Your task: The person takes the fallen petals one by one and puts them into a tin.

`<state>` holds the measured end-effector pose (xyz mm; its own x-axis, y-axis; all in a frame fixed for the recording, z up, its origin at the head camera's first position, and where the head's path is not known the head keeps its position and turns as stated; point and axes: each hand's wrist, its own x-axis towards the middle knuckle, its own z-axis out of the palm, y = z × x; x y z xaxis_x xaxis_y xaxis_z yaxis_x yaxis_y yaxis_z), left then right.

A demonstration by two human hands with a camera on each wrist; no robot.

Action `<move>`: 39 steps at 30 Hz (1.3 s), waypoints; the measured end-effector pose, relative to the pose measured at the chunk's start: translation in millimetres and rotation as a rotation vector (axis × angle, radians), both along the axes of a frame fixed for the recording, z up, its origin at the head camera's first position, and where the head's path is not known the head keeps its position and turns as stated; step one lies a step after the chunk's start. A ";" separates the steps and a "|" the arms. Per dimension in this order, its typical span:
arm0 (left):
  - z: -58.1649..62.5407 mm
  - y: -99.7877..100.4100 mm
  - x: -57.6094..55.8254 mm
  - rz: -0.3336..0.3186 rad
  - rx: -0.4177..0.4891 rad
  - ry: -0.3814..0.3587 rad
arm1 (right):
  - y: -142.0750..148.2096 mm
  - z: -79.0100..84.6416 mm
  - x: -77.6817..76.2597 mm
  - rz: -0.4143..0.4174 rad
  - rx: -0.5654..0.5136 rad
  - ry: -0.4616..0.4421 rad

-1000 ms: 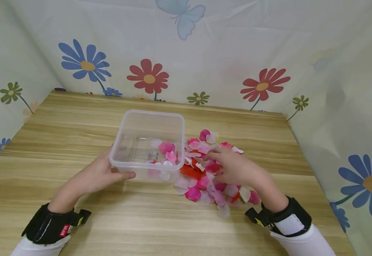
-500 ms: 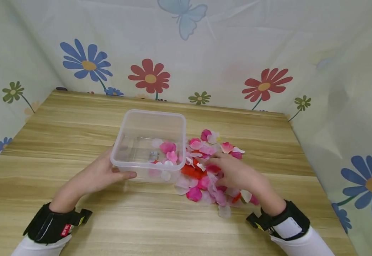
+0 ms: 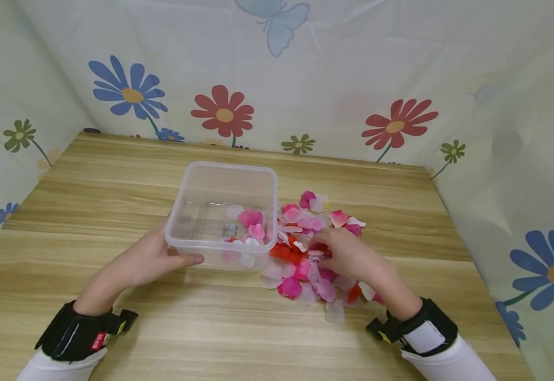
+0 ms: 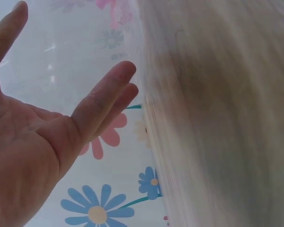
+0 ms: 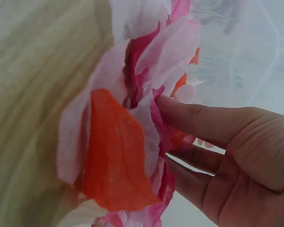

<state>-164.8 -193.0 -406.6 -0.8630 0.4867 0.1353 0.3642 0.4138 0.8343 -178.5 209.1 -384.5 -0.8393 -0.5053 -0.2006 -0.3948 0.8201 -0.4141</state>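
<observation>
A clear square plastic container [image 3: 224, 245] stands open-topped, with several pink and white petals [image 3: 250, 217] inside. My left hand [image 3: 148, 259] braces its near left corner, thumb along the front wall. In the left wrist view, that hand's fingers [image 4: 106, 97] lie straight and spread against the clear wall. Right of the container lies a loose heap of artificial flower petals [image 3: 290, 287] in pink, white and red-orange. My right hand [image 3: 350, 256] is in the heap, pinching some petals between thumb and fingers. The right wrist view shows the thumb [image 5: 194, 116] on pink petals beside an orange petal [image 5: 113, 151].
The wood-grain table [image 3: 210, 328] reaches back to a pale curtain [image 3: 329, 69] printed with flowers and a butterfly, which also hangs along both sides. A few petals [image 3: 312, 201] lie at the heap's far edge.
My right hand has drawn slightly left and its fingertips have come together on petals in the heap. My left hand and the container hold their place.
</observation>
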 end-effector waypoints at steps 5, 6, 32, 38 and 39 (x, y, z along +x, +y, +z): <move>-0.2 0.0 0.5 0.008 0.000 -0.014 | 0.4 0.2 -2.0 -0.002 -0.037 0.022; -0.2 0.1 0.5 0.009 -0.004 -0.011 | 0.3 0.6 -2.2 -0.004 -0.049 0.025; 1.0 1.2 -0.1 0.014 0.001 -0.043 | 2.8 14.7 -0.8 -0.084 -0.104 0.189; 1.1 0.8 0.2 0.010 0.003 -0.041 | 3.3 16.8 -0.6 -0.094 -0.117 0.210; 1.1 0.7 0.3 0.009 0.003 -0.041 | 3.3 17.3 -0.4 -0.096 -0.120 0.210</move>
